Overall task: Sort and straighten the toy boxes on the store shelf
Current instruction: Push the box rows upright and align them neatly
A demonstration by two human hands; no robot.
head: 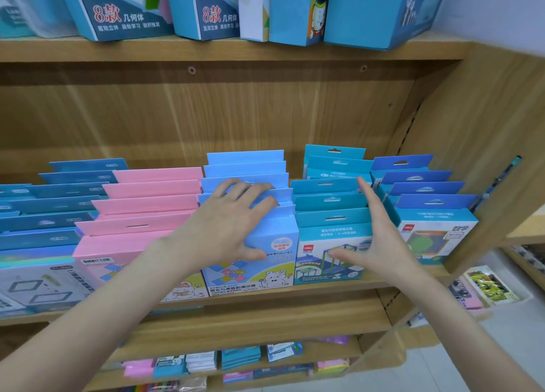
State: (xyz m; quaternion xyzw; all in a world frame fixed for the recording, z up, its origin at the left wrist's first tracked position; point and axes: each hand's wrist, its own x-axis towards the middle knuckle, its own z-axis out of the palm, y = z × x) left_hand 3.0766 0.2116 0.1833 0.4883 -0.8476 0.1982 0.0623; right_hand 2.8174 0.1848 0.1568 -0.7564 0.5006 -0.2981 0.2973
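Hands are working the middle shelf point(265, 309): the left hand point(227, 223) is gripping the front light-blue box point(250, 262), while the right hand point(374, 238) is lying flat and relaxed against the teal row point(330, 203). Tugging too hard is probably risking the loose row toppling forward.

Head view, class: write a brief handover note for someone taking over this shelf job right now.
Left hand: rests on the light blue boxes, thumb on the front box's face, fingers over the tops.
Right hand: open, flat against the right side of the teal boxes.
Pink boxes and dark blue boxes stand in rows on either side.
Done: rows sorted by colour.
Left: the rows look staggered; square them up.
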